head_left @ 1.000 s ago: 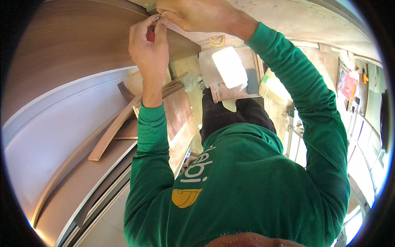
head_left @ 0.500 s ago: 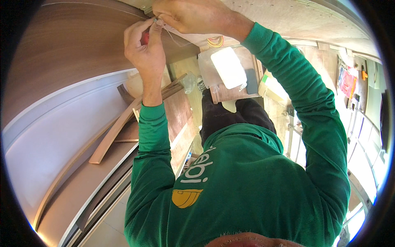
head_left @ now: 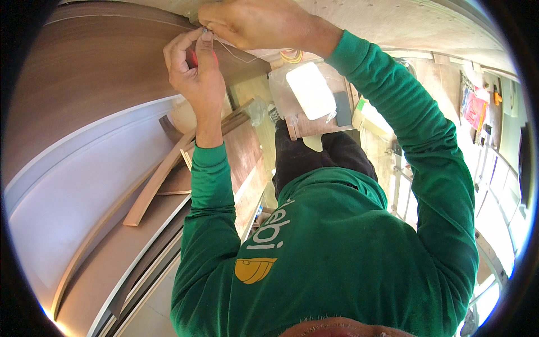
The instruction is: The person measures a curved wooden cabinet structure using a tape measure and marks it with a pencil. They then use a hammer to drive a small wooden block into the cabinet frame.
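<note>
Both my hands are raised at the top, close together against the edge of a brown wood-grain panel (head_left: 112,62). My left hand (head_left: 197,76) is closed around a small red object (head_left: 192,57), mostly hidden in the palm. At its thumb tip shows a small grey metallic piece (head_left: 206,31). My right hand (head_left: 261,23) is closed in a pinch right beside it, at a thin pale wire (head_left: 233,54). The wire runs out below the right hand in a loose curve. What lies between the right fingertips is mostly hidden.
Coiled yellow and reddish wires (head_left: 291,55) hang beneath the pale plywood surface (head_left: 387,28). A bright white rectangular item (head_left: 310,91) lies on a wooden box below. Curved wooden strips (head_left: 163,180) lean at the left. A metal railing (head_left: 499,168) stands at the right.
Both hands have shifted slightly left, and the left hand a little lower. They stay close together, with the wire still hanging between them.
</note>
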Motion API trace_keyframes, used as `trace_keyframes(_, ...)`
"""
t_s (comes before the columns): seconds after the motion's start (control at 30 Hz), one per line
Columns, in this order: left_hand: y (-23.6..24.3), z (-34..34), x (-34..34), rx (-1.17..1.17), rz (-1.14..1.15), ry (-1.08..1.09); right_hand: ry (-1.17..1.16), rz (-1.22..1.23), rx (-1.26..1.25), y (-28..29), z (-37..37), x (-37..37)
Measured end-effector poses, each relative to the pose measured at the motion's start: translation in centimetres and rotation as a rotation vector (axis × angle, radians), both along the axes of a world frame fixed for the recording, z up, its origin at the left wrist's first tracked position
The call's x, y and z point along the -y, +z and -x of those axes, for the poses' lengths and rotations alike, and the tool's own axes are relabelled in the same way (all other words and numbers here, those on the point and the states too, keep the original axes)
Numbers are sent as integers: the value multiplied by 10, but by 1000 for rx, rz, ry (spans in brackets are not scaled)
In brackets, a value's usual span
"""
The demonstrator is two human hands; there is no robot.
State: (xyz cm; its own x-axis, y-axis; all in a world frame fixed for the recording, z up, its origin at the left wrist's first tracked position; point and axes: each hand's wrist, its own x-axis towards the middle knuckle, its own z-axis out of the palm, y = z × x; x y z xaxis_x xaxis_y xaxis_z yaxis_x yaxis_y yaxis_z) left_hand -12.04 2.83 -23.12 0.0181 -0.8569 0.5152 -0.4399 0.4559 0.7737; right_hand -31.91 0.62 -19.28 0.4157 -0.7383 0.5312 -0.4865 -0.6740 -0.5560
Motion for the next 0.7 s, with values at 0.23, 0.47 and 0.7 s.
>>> trace_keyframes(0.23, 13, 3, 1, 137, 11, -26, -9, -25, -53, 1, 1, 0)
trace_keyframes(0.47, 0, 1, 2, 99, 51, 30, -7, -50, -70, 7, 2, -4)
trace_keyframes(0.7, -2, 2, 5, 91, 53, 23, -1, 95, -91, 0, 6, -5)
